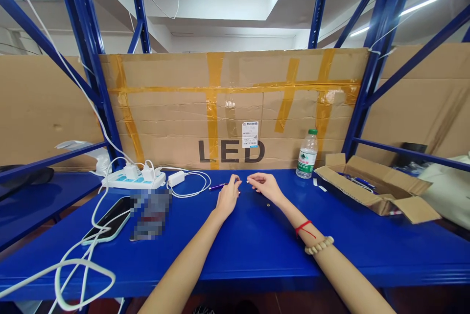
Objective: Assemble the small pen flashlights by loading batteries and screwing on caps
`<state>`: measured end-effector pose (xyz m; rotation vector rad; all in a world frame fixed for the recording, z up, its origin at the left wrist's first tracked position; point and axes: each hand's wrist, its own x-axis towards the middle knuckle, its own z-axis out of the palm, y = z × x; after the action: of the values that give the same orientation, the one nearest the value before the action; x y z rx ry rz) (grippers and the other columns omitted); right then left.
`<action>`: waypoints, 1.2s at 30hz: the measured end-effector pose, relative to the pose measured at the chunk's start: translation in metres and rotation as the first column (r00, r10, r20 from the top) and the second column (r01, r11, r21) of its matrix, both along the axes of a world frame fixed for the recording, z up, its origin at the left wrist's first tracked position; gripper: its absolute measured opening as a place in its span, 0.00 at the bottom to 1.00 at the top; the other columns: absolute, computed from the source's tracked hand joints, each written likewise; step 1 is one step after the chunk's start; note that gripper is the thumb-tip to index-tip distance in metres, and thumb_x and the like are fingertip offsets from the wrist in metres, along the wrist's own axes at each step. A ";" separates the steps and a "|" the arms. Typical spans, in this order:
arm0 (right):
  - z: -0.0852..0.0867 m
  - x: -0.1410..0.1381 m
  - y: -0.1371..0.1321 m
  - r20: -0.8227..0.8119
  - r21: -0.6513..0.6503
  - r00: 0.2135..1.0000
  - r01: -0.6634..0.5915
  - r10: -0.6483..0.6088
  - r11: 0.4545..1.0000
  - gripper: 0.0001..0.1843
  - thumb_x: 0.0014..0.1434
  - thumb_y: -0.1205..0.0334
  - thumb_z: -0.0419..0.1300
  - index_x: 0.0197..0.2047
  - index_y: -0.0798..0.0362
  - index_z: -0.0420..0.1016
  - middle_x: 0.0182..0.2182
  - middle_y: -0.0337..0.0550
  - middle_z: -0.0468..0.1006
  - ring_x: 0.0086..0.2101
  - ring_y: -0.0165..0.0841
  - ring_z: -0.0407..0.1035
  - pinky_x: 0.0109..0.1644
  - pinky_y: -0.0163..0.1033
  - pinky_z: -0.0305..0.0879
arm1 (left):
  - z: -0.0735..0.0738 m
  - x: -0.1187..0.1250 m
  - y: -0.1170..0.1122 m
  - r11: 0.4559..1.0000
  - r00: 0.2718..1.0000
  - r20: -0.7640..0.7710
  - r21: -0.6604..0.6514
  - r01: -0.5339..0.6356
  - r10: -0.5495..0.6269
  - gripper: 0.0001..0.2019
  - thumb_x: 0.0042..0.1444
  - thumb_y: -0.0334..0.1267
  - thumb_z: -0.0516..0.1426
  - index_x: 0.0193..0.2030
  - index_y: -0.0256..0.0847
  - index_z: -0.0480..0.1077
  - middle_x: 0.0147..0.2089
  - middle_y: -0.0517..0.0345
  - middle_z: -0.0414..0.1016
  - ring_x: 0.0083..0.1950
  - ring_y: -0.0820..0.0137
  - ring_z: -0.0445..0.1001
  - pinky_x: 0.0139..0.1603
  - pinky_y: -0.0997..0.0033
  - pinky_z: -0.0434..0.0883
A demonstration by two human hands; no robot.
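Left hand (pixel 228 195): fingers bent close tog. A purple pen (pixel 217 187) sticks out past its outer side; from here I can't tell if it's gripped or just lying behind. Right hand (pixel 265 184) faces it w/ a small gap btwn, thumb & fingers pinched on a tiny whitish bit (pixel 247 181), too small to ID. Just below that hand, a small ring (pixel 268 205) lies on the blue table (pixel 249 250). Right wrist has a red string (pixel 303 226) + beaded bracelet (pixel 319 245).

Further out, L of the pen: white adapter (pixel 176 178), then power strip (pixel 121 180) w/ plugs in; a phone (pixel 110 218) lies nearer the person. R side: water bottle (pixel 307 155), green cap on, upright; beside it an open carton (pixel 348 187) w/ pens (pixel 367 185) inside. Back: cardboard panel (pixel 176 113), taped, marked "LED".
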<state>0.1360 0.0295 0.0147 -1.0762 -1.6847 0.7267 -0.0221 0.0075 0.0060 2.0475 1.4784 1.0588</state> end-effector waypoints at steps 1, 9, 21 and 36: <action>0.001 -0.002 -0.001 -0.064 -0.012 0.998 0.001 -0.002 1.000 0.21 0.45 0.47 0.59 0.34 0.57 0.77 0.28 0.47 0.78 0.24 0.30 0.69 0.21 0.32 0.63 | -0.001 0.000 0.001 1.000 1.000 -0.012 0.007 0.022 -0.022 0.11 0.61 0.42 0.39 0.43 0.45 0.58 0.20 0.67 0.61 0.27 0.74 0.68 0.32 0.77 0.62; 0.007 -0.006 -0.006 -0.121 0.071 0.992 0.032 -0.023 0.997 0.20 0.43 0.49 0.61 0.32 0.58 0.77 0.28 0.47 0.78 0.27 0.32 0.69 0.24 0.33 0.64 | -0.004 0.003 0.000 0.987 0.989 -0.070 0.076 0.139 -0.134 0.09 0.61 0.39 0.41 0.42 0.42 0.57 0.26 0.63 0.63 0.29 0.74 0.66 0.34 0.76 0.62; 0.005 -0.003 -0.005 -0.120 0.010 0.991 -0.059 0.060 0.998 0.20 0.41 0.49 0.63 0.32 0.57 0.78 0.27 0.46 0.77 0.21 0.27 0.64 0.19 0.31 0.58 | 0.004 0.004 -0.014 0.991 0.989 -0.132 0.099 0.088 -0.074 0.16 0.61 0.41 0.39 0.53 0.49 0.57 0.36 0.60 0.71 0.38 0.71 0.70 0.38 0.75 0.63; -0.002 0.020 0.002 0.004 -0.057 0.961 -0.275 0.275 0.960 0.15 0.37 0.52 0.66 0.24 0.57 0.77 0.26 0.40 0.73 0.22 0.24 0.62 0.21 0.31 0.58 | 0.005 -0.002 -0.016 0.972 0.936 -0.268 -0.007 0.236 -0.229 0.12 0.61 0.43 0.39 0.42 0.47 0.60 0.35 0.61 0.71 0.37 0.69 0.71 0.31 0.75 0.61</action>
<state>0.1556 0.0318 0.0124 -0.8933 -1.8560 0.9502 -0.0244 -0.0088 0.0109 2.3891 1.3012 0.7336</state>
